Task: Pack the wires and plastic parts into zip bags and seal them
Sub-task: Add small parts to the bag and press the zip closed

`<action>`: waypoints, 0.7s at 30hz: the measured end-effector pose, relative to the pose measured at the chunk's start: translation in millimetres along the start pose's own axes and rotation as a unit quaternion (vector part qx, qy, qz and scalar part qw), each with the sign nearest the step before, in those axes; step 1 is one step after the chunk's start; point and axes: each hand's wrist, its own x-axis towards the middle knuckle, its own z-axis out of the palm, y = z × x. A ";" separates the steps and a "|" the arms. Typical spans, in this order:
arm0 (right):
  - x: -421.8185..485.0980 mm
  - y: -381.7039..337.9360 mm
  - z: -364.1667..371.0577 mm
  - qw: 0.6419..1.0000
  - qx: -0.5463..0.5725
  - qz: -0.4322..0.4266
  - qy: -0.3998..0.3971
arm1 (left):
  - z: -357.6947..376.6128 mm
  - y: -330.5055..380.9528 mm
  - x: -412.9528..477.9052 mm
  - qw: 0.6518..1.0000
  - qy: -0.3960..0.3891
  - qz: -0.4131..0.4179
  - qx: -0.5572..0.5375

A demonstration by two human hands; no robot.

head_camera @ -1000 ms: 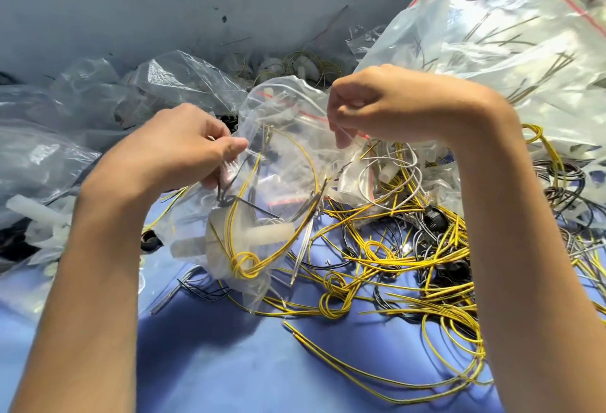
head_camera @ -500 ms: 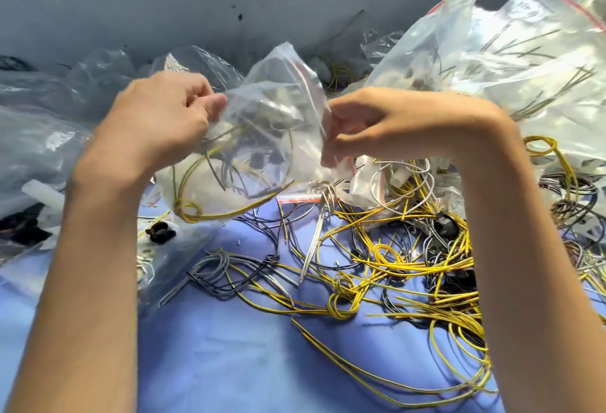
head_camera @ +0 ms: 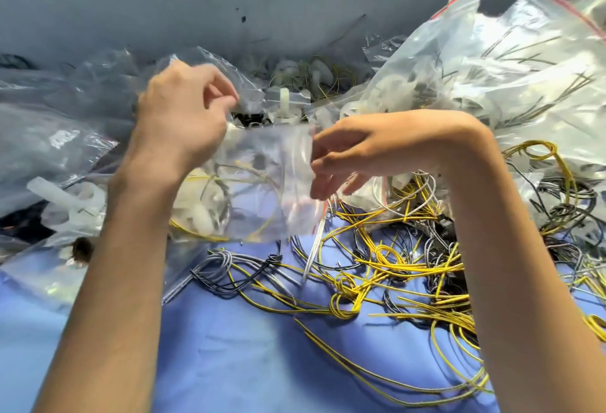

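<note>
A clear zip bag (head_camera: pixel 262 189) with yellow wire and white plastic parts inside hangs between my hands above the blue table (head_camera: pixel 229 347). My left hand (head_camera: pixel 180 120) holds the bag's left edge with curled fingers. My right hand (head_camera: pixel 354 156) pinches the right edge, where the red zip strip shows. The bag is blurred. A tangle of loose yellow wires (head_camera: pixel 393 275) and grey and black wires (head_camera: pixel 236 268) lies on the table below and to the right.
Large clear bags (head_camera: pixel 492 78) with red zip strips are piled at the back right. More crumpled bags (head_camera: pixel 49 137) and white plastic parts (head_camera: pixel 65 202) lie at the left. A grey wall (head_camera: pixel 295 2) closes the back.
The bag has turned and dropped lower between my hands, now spread flat. My left hand rose and moved toward the back; my right hand shifted to the bag's right edge.
</note>
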 end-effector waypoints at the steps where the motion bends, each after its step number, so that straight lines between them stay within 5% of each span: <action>1: -2.2 4.0 -3.9 1.000 -0.006 0.012 0.009 | 2.7 0.8 -1.6 0.999 -0.054 -0.008 0.008; 8: -27.9 35.3 -29.6 0.991 0.020 0.077 0.107 | 16.4 11.6 -7.2 0.961 -0.270 0.054 -0.027; 17: -37.3 46.6 -38.8 0.985 0.025 0.101 0.140 | 46.9 80.0 -44.0 0.912 -0.289 0.221 -0.187; 21: -41.9 47.4 -41.3 0.983 0.027 0.086 0.160 | 83.9 117.4 -73.5 0.909 -0.261 0.305 -0.114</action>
